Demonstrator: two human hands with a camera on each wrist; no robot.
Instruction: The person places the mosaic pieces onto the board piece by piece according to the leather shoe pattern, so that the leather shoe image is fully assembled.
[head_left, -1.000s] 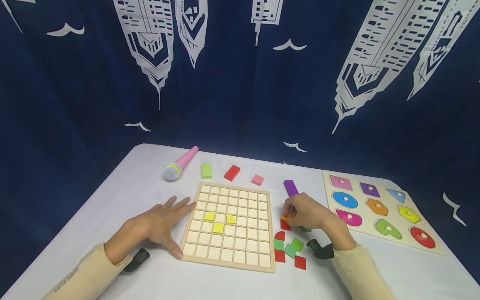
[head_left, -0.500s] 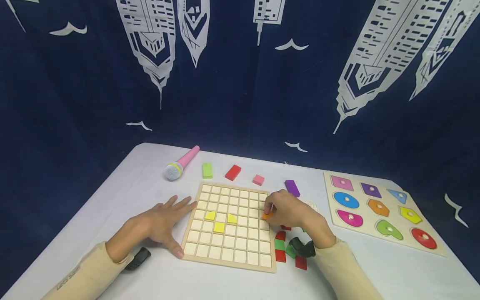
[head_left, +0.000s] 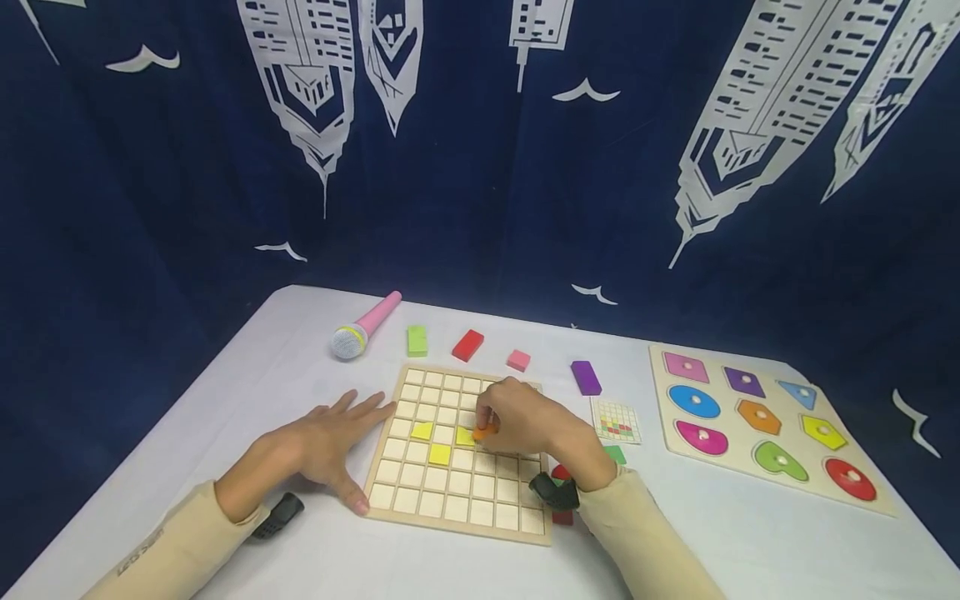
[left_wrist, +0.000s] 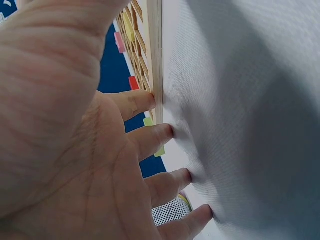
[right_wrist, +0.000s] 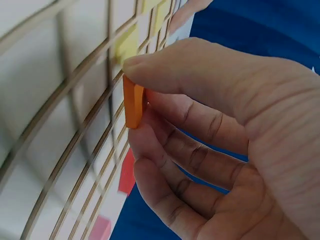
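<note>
A wooden grid board (head_left: pixel 457 532) lies on the white table with three yellow tiles in its cells: a square one (head_left: pixel 439 454) and two with a curved side, one to its upper left (head_left: pixel 422 430) and one to its upper right. My right hand (head_left: pixel 532 421) is over the board's middle, pinching a small orange tile (right_wrist: pixel 133 102) between thumb and fingers. That tile is close against the grid, just beside the right-hand yellow tile (right_wrist: pixel 127 45). My left hand (head_left: pixel 322 450) spreads its fingers along the board's left edge, thumb at the near left corner, fingertips on the cloth.
A small printed grid card (head_left: pixel 617 421) lies right of the board, with red and green tiles (head_left: pixel 615 454) partly hidden by my right forearm. Behind are a pink microphone (head_left: pixel 366 326) and several blocks, one purple (head_left: pixel 586 377). A shape puzzle (head_left: pixel 772 429) lies far right.
My right hand has carried the orange tile leftward from the loose tiles to the board's middle, uncovering the printed card. My left hand has stayed at the board's edge.
</note>
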